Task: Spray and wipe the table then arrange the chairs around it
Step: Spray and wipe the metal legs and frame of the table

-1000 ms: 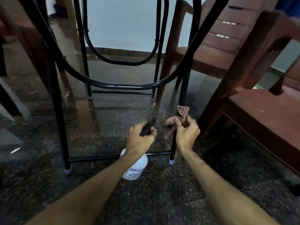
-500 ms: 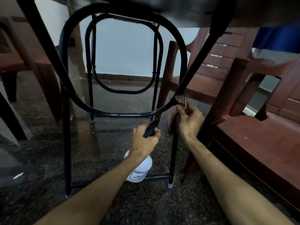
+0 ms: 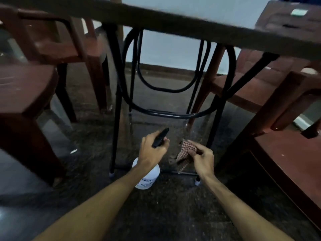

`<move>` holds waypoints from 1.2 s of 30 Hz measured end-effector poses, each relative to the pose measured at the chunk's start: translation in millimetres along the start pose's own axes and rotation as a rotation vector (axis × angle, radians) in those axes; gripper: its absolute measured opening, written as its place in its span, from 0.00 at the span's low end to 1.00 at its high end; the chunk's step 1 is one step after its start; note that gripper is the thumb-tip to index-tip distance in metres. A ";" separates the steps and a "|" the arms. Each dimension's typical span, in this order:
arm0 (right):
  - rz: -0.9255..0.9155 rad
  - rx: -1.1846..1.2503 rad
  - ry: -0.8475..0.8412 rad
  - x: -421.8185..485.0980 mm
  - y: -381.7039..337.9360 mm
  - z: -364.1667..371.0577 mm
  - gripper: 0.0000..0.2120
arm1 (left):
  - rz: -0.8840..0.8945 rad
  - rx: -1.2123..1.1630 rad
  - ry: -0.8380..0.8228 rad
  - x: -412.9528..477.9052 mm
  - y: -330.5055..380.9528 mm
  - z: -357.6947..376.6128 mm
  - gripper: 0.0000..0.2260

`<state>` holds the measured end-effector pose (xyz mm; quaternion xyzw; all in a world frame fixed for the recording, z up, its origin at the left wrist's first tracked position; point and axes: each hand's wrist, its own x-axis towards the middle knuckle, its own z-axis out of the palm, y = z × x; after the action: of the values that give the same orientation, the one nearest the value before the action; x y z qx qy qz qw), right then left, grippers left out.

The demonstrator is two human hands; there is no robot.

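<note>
1. Now the right hand (image 3: 203,159) is off the table's near right leg (image 3: 215,122). Half a second ago it pressed the checked cloth (image 3: 184,153) against that leg, up where the curved brace joins it. It sits lower at this moment, just left of the leg and apart from it.
2. Its thumb and fingers pinch the cloth's upper part, and the rest hangs loose below the hand, clear of the metal.
3. As before, the left hand (image 3: 152,150) is curled round the neck of the spray bottle (image 3: 147,174), further left of the same leg. The black nozzle sticks up past the knuckles and the white body hangs under the wrist, above the floor (image 3: 165,214).
4. More of the table (image 3: 173,20) shows than earlier. The edge of its top runs across the upper view above the leg, and its underside is no longer seen from beneath.
5. A brown chair (image 3: 286,162) stands close on the right of the leg and another (image 3: 251,84) lies beyond it.
6. Two more chairs (image 3: 26,87) sit well to the left of the leg, past the near left leg (image 3: 115,119). They are blurred.
</note>
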<state>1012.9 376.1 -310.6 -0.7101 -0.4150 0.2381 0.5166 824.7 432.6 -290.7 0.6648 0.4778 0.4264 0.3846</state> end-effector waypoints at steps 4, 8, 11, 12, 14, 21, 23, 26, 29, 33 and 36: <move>-0.024 0.035 -0.130 -36.5 -63.4 25.0 0.19 | -0.072 0.016 0.036 -32.6 20.1 -62.4 0.08; 0.096 0.051 -0.263 -93.2 -135.3 40.5 0.18 | -0.204 0.012 0.080 -73.2 64.0 -132.7 0.07; 0.177 -0.006 -0.404 -147.3 -200.6 42.8 0.18 | -0.280 0.007 0.096 -111.0 115.6 -194.9 0.04; 0.187 -0.026 -0.442 -165.2 -225.4 41.2 0.18 | -0.319 -0.001 0.099 -124.1 132.2 -216.9 0.03; 0.151 -0.069 -0.500 -197.8 -269.0 36.8 0.18 | -0.364 0.014 0.121 -144.7 163.2 -254.7 0.05; 0.124 -0.139 -0.677 -239.8 -432.7 19.9 0.16 | -0.421 0.067 0.156 -171.0 272.6 -360.5 0.12; 0.088 -0.129 -0.683 -240.5 -477.1 14.4 0.17 | -0.417 0.055 0.167 -168.4 306.7 -386.4 0.11; 0.047 -0.087 -0.649 -231.6 -536.9 10.3 0.18 | -0.415 0.049 0.194 -151.4 346.9 -419.6 0.12; 0.002 0.011 -0.588 -207.1 -582.3 14.6 0.20 | -0.398 0.047 0.223 -116.3 368.4 -445.5 0.10; -0.012 0.117 -0.464 -155.8 -611.7 36.4 0.22 | -0.318 0.064 0.200 -45.9 368.1 -472.1 0.09; 0.011 0.148 -0.348 -106.6 -615.3 61.9 0.23 | -0.274 0.076 0.148 23.6 352.3 -484.8 0.10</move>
<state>696.3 395.2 230.9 -0.6205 -0.4758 0.3899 0.4863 484.1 418.5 202.8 0.5742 0.6070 0.3992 0.3776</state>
